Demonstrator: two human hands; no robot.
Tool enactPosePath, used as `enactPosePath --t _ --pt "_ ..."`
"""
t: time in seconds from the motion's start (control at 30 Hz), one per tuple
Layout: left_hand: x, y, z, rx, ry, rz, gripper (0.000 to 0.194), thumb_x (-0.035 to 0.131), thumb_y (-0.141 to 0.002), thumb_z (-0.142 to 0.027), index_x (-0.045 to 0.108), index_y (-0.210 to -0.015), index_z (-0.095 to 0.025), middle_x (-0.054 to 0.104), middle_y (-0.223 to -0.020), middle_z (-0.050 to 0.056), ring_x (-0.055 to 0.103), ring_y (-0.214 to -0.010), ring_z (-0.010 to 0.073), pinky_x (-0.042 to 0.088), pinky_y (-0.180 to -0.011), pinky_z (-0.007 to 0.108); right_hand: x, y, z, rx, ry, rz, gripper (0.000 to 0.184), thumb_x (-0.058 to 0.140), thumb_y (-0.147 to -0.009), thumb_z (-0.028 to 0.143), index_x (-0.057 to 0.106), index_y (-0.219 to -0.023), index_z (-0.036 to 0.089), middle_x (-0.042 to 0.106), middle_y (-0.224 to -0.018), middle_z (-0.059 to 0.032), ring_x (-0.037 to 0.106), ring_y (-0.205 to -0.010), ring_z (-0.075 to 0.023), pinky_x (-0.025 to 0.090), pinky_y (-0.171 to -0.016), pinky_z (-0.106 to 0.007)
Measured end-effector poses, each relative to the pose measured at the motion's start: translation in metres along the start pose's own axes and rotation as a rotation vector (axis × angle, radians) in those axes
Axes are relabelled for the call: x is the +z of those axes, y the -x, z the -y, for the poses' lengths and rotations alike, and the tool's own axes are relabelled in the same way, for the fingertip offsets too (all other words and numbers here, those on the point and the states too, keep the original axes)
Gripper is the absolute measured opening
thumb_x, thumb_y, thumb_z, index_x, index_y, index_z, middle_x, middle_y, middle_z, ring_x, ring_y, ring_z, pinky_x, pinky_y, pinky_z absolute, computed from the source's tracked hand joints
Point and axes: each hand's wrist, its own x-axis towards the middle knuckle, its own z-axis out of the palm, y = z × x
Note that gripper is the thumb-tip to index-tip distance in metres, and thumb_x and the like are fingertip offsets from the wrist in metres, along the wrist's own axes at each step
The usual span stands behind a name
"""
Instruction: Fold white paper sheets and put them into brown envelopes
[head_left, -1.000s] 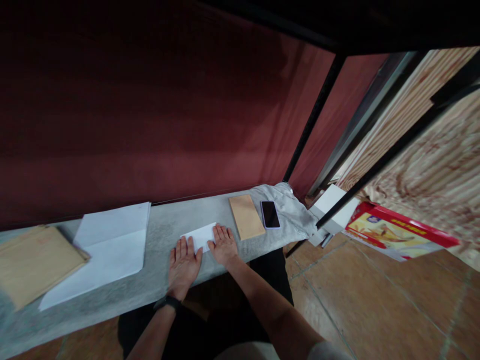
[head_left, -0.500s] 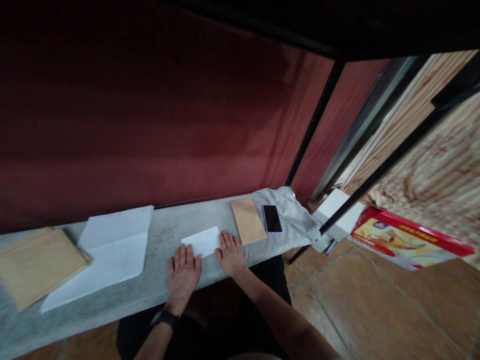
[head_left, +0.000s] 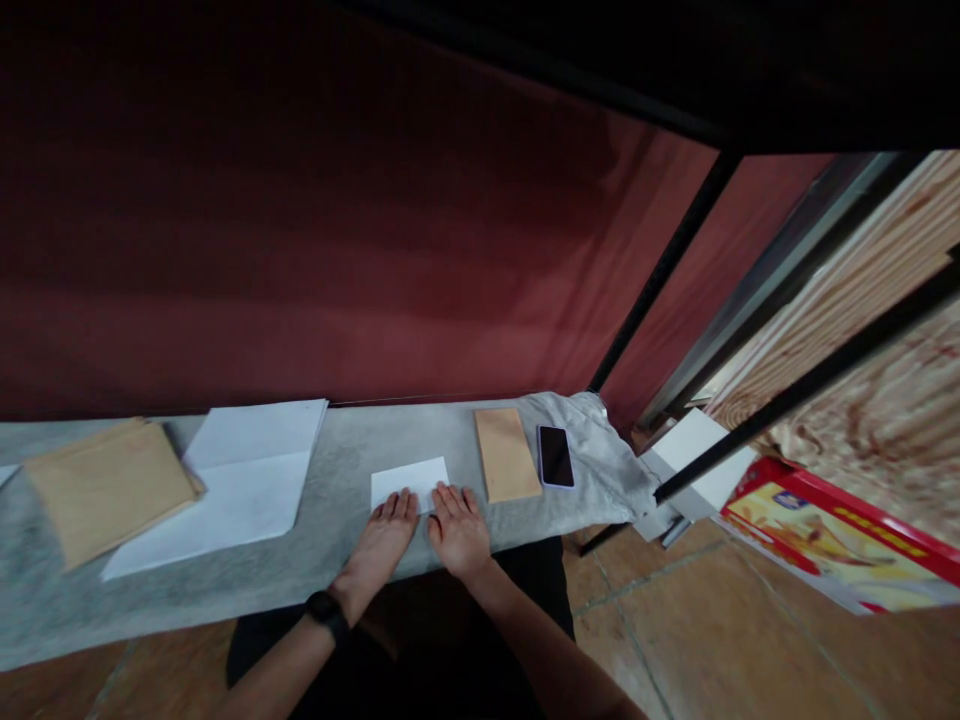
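A small folded white sheet of paper (head_left: pixel 409 478) lies flat on the grey cloth-covered table (head_left: pixel 345 480) in front of me. My left hand (head_left: pixel 386 535), with a black watch at the wrist, rests its outstretched fingers on the paper's near edge. Just beside it, my right hand (head_left: pixel 459 525) lies flat with its fingers over the paper's right near corner. A brown envelope (head_left: pixel 508 455) sits to the right of my right hand, and a dark-screened phone (head_left: pixel 555 457) is beyond it.
On the left, several brown envelopes (head_left: pixel 112 490) overlap a stack of large white sheets (head_left: pixel 255 470). A red wall (head_left: pixel 337 250) rises behind the table. Black metal posts (head_left: pixel 660 270) stand at the right, near a white box (head_left: pixel 697 455) and a red-and-yellow carton (head_left: pixel 840 540).
My left hand has slid right across the paper's near edge, closer to my right hand. The view has turned slightly. Both hands remain on the paper.
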Motion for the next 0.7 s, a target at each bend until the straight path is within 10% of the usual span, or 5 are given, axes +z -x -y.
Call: enactPosePath --t 0.43,0.7 --pt "-0.041 -0.014 -0.004 -0.219 0.273 -0.056 0.041 0.04 -0.088 -0.005 0.069 -0.117 -0.013 0.075 -0.103 0.018 0.073 -0.094 0.027 0.055 -0.082 0.037 0.001 -0.008 -0.016 0.364 -0.703 -0.18 0.048 0.049 -0.097 0.034 0.056 -0.142 0.019 0.059 -0.143 -0.012 0.057 -0.13 -0.0248 0.044 -0.113 -0.044" --pt "-0.063 -0.016 -0.022 -0.664 1.879 -0.403 0.031 0.076 -0.071 -0.033 0.072 -0.097 -0.016 0.077 -0.09 0.007 0.07 -0.078 0.02 0.054 -0.072 0.03 -0.02 -0.021 -0.001 0.7 -1.425 -0.141 0.056 0.074 -0.072 0.063 0.07 -0.114 0.026 0.074 -0.104 -0.0058 0.07 -0.093 -0.0228 0.058 -0.083 -0.036"
